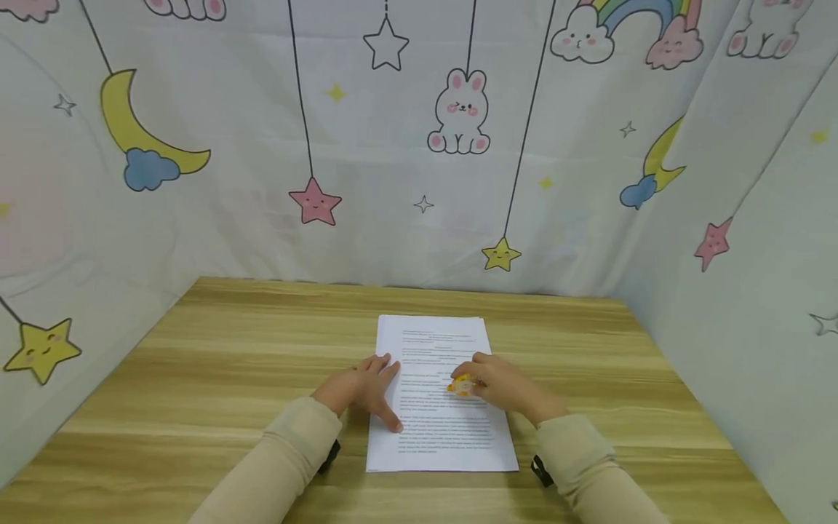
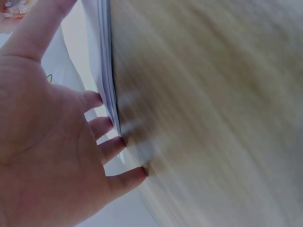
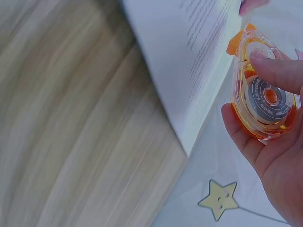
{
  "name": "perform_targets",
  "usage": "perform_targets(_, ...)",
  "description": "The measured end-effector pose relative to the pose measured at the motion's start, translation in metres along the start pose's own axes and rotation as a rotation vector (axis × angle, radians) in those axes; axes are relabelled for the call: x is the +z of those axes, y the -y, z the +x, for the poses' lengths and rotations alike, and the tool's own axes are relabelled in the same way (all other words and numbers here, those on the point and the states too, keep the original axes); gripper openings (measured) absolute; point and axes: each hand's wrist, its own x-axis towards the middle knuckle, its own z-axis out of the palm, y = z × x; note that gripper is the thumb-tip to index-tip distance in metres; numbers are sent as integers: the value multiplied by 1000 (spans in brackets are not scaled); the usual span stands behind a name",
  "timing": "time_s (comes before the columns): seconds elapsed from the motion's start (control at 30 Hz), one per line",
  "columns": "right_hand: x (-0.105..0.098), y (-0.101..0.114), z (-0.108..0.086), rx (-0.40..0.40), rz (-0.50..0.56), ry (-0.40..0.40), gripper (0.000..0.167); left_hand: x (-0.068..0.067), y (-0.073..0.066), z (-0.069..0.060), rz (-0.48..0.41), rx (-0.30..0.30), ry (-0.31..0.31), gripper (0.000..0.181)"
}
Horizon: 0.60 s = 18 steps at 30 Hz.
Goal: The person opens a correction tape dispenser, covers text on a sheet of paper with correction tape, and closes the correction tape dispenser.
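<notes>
A stack of printed paper [image 1: 432,437] lies on the wooden table, its text lines running across the page. My left hand [image 1: 366,389] rests on the stack's left side with fingers spread; in the left wrist view its fingertips touch the paper edge [image 2: 105,61]. Over the page's right half, my right hand [image 1: 507,386] holds a correction tape [image 1: 461,386]. The right wrist view shows this correction tape [image 3: 265,94] as a clear case with orange parts and a grey reel, pinched between thumb and fingers. Whether its tip touches the paper cannot be told.
The wooden table [image 1: 216,364] extends on both sides of the paper. Behind it and at the sides hangs a white curtain [image 1: 393,240] printed with stars, moons and rabbits. Dark straps [image 1: 542,471] show at the wrists.
</notes>
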Motion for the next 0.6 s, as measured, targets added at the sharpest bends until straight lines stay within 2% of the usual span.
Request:
perform_targets(0.37, 17, 26, 22, -55, 5, 12, 32, -2, -3, -2, 27, -24, 7, 111)
perform_targets(0.6, 21, 39, 34, -160, -68, -47, 33, -1, 0, 2, 21, -40, -1, 114)
